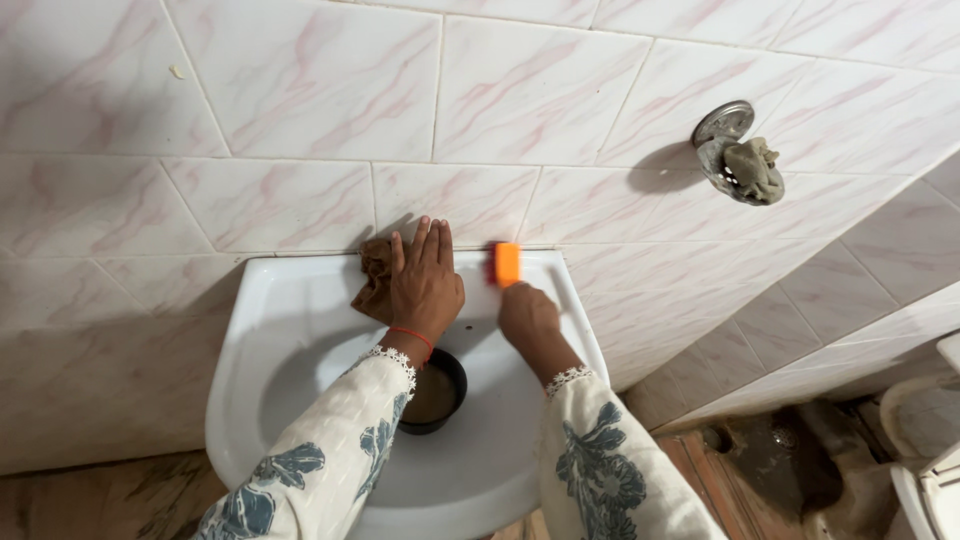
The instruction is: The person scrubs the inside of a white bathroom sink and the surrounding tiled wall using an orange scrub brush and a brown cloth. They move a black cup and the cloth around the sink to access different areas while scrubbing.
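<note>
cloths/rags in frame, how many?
2. A brown cloth lies under the left hand on the back rim of the basin. A greyish rag is stuffed in the wall fitting, upper right.

White sink [250,330], orange brush [508,263], brown cloth [375,285], pink-veined marble tiles [300,90], blue-flowered white sleeves [330,460], black bowl [452,375].

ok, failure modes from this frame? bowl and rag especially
1. The black bowl sits on the sloped inside of the white basin, under the left forearm; a nudge from the sleeve could tip it and spill the brownish liquid.
2. The left hand presses a brown rag flat on the back ledge; if the rag slides, it may drop into the basin.
3. The right hand holds an orange brush at the ledge by the wall; it may spatter the tiles.
</note>
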